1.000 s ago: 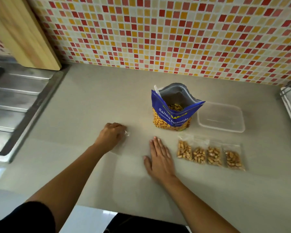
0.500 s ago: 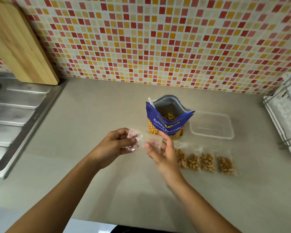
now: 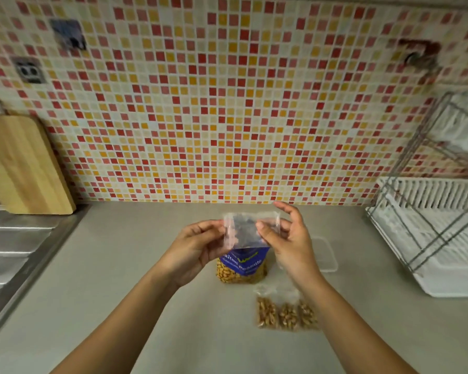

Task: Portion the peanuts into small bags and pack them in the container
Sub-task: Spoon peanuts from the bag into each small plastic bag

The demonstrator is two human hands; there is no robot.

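Note:
An empty small clear bag point(image 3: 250, 229) is held up in front of me over the counter. My left hand point(image 3: 197, 245) pinches its left edge and my right hand point(image 3: 289, 238) pinches its right side. Behind and below it stands the blue salted peanuts pouch point(image 3: 242, 267), its top hidden by the small bag. Several filled small bags of peanuts point(image 3: 285, 315) lie in a row on the counter, partly hidden by my right forearm. The clear plastic container point(image 3: 327, 256) sits to the right of the pouch, mostly behind my right hand.
A steel sink point(image 3: 11, 252) is at the left, with a wooden cutting board point(image 3: 22, 166) leaning on the tiled wall. A white dish rack with a wire frame point(image 3: 438, 233) stands at the right.
Both hands have lifted the empty small bag from low over the counter up in front of the pouch. The camera has tilted up, showing more wall.

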